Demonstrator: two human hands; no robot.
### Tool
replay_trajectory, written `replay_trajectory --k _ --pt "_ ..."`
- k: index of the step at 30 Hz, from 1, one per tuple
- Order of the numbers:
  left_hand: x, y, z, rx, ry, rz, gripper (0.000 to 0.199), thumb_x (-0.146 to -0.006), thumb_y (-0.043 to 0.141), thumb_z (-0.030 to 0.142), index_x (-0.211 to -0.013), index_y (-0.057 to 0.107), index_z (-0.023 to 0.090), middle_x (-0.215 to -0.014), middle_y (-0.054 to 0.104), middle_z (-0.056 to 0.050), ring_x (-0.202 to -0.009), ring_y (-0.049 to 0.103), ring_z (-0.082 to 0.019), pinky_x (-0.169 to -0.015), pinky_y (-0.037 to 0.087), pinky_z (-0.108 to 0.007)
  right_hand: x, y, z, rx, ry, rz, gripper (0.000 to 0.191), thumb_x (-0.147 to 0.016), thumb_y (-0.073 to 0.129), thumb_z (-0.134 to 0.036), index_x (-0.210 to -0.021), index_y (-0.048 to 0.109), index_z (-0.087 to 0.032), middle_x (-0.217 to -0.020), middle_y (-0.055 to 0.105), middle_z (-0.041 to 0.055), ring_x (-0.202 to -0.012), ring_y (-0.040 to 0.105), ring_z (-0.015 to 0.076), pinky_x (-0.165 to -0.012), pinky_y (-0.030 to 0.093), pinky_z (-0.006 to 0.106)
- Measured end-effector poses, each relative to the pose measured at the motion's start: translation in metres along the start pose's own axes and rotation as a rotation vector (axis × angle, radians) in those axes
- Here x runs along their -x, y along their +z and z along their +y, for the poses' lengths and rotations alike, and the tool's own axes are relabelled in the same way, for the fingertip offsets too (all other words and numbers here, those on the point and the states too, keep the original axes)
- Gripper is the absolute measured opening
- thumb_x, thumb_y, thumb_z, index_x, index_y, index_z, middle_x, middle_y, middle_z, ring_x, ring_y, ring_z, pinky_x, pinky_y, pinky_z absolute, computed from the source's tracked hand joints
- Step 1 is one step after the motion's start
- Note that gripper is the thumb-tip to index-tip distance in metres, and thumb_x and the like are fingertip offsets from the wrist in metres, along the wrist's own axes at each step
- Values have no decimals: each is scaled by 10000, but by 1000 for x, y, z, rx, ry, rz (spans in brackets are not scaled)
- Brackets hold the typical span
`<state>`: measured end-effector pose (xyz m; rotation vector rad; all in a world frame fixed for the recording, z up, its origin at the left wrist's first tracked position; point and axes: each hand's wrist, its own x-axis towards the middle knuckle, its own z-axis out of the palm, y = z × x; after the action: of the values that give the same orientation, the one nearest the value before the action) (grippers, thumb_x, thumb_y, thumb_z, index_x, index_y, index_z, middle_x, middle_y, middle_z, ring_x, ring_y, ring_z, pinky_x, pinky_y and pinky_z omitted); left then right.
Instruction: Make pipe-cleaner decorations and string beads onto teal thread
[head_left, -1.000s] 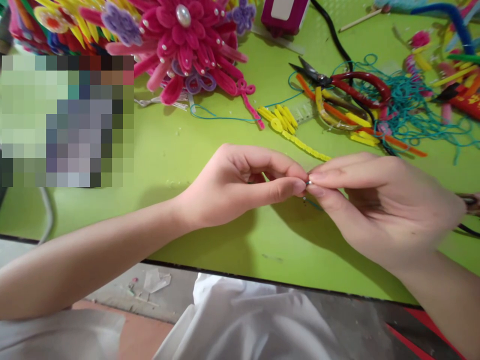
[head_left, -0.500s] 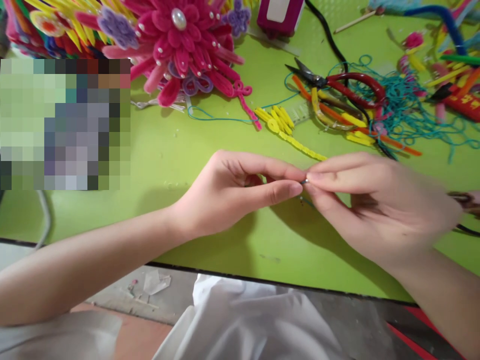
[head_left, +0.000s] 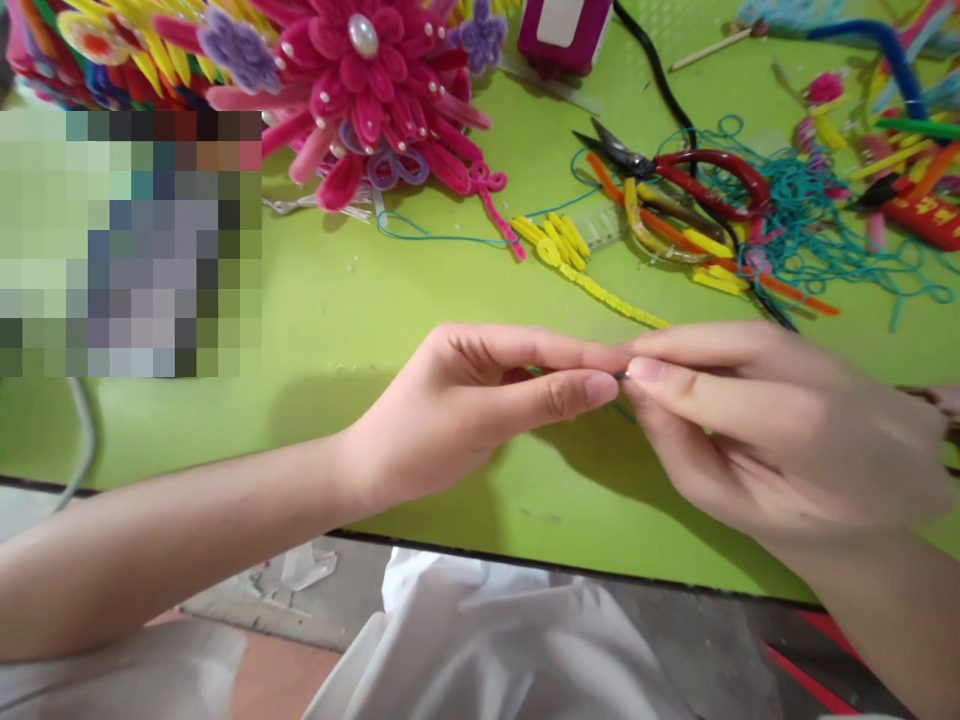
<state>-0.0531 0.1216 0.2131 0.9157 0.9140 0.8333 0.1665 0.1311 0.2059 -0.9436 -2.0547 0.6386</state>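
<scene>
Over the green table [head_left: 390,400], my left hand [head_left: 457,420] pinches with thumb and forefinger. My right hand [head_left: 772,430] pinches too, its fingertips meeting those of the left. Between them shows a tiny dark, shiny bit [head_left: 622,375], mostly covered by the fingers and too small to name. A short end of teal thread [head_left: 624,411] shows just below the fingertips. Beyond the hands lies a yellow fuzzy-wire piece [head_left: 592,288] with a twisted stem, its end close behind my right hand's fingers.
Red-handled scissors [head_left: 716,163] rest beside a tangle of teal cord [head_left: 810,200] and an orange fuzzy stick [head_left: 799,290]. A large pink fuzzy-wire flower [head_left: 367,85] with pearls stands at the back. Nearby are a purple box [head_left: 559,50] and a black cable [head_left: 660,70].
Both hands have shifted slightly right and towards me, still pinched together. The tiny bit between the fingertips is now more covered. Things on the table have stayed in place.
</scene>
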Motion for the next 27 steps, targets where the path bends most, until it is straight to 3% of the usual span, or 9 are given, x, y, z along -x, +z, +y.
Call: replay_trajectory --k 3,8,12,15,19,22,27 --pt "-1 0 0 23 3 11 183 -836 911 404 -906 874 240 -1008 860 -35 -1034 802 -227 -919 663 -337 -2 3 -3 50 -90 26 180 -921 741 -118 -1006 784 -270 -1025 818 20 -816 772 161 -702 634 276" --pt "-4 -7 -3 60 16 -49 150 -815 932 370 -890 874 253 -937 852 -24 -985 808 -211 -924 657 -333 -6 6 -4 -146 -28 62 250 -881 749 -73 -962 780 -307 -925 792 24 -797 751 195 -666 632 348" --pt "-7 -13 -5 104 -10 -162 113 -818 931 328 -903 882 272 -929 850 -19 -881 795 -172 -858 650 -307 -5 7 -2 -231 -93 93 272 -852 789 -82 -988 795 -318 -921 768 17 -777 725 178 -651 606 342" --pt "-10 -16 -5 115 -42 -239 101 -794 947 285 -868 881 270 -881 840 -13 -798 760 -131 -805 627 -270 -4 11 -1 -334 -106 151 179 -855 820 -150 -949 793 -300 -871 708 11 -760 683 156 -638 577 321" --pt "-12 -16 -5 139 -44 -266 155 -733 983 268 -831 866 241 -826 819 -8 -735 727 -109 -757 603 -245 -3 17 -5 -407 -2 106 36 -935 783 -291 -905 769 -307 -833 652 24 -802 650 169 -663 575 320" --pt "-11 -14 -5 183 -46 -296 156 -720 981 214 -814 857 218 -796 805 -5 -717 715 -94 -728 586 -213 -4 19 -7 -500 4 81 113 -945 784 -355 -873 736 -282 -805 641 19 -799 642 162 -642 563 296" --pt "-7 -11 -3 233 -36 -358 159 -738 953 128 -829 860 219 -822 819 -8 -760 741 -83 -759 589 -178 -6 20 -10 -647 -65 37 96 -926 768 -191 -906 707 -262 -817 681 -1 -773 653 132 -596 525 242"
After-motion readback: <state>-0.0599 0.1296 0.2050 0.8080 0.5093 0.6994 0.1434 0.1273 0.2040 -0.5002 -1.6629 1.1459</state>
